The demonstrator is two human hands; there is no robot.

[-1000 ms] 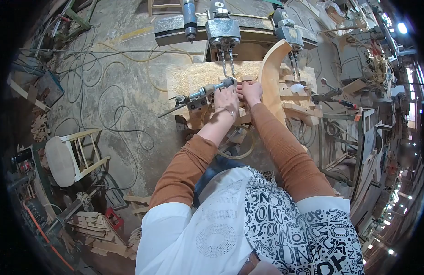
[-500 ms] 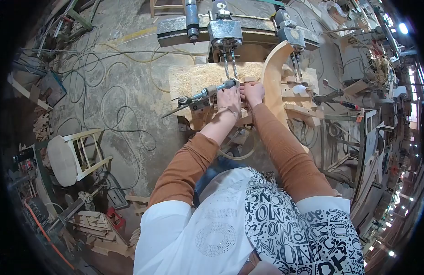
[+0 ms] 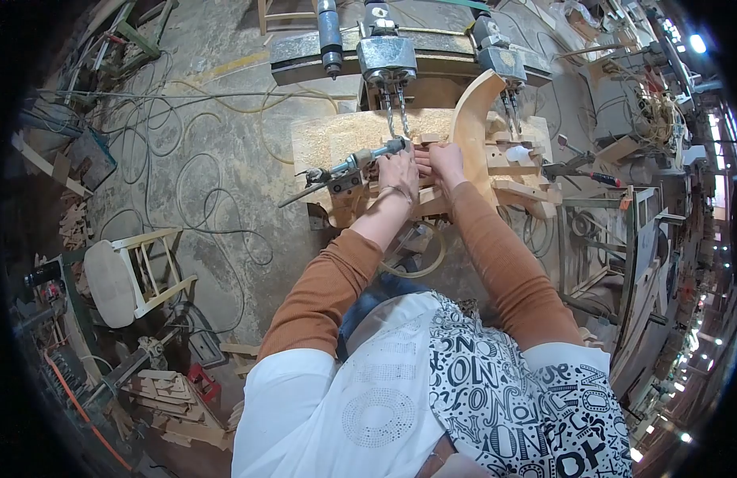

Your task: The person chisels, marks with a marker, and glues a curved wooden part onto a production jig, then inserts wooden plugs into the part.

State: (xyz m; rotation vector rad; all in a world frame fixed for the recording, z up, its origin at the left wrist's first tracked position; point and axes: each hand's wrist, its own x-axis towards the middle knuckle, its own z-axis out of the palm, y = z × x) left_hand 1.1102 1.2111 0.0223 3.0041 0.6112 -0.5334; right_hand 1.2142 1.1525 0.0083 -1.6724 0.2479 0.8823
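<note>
My left hand [image 3: 398,172] is at the jig under the drill bits [image 3: 396,109], beside the blue-grey clamp cylinder [image 3: 356,163]. Its fingers are bent down around something hidden from view. Close by on the right, my right hand [image 3: 446,165] is closed, its fingertips pointing towards the left hand. What it grips is covered by the fingers. A tall curved wooden piece [image 3: 470,127] stands just right of my right hand. Sawdust coats the machine's work board [image 3: 329,137] around the hands.
A second pair of drill bits [image 3: 512,111] hangs at the right, above wooden blocks [image 3: 520,191]. The metal machine beam [image 3: 305,60] crosses behind. On the floor are looped hoses [image 3: 217,227], a wooden chair [image 3: 113,279] and stacked wood pieces [image 3: 165,398] at the left.
My right hand has shifted slightly right and down, and more of its fingers shows between the hands. The left hand stays in nearly the same place by the clamp.
</note>
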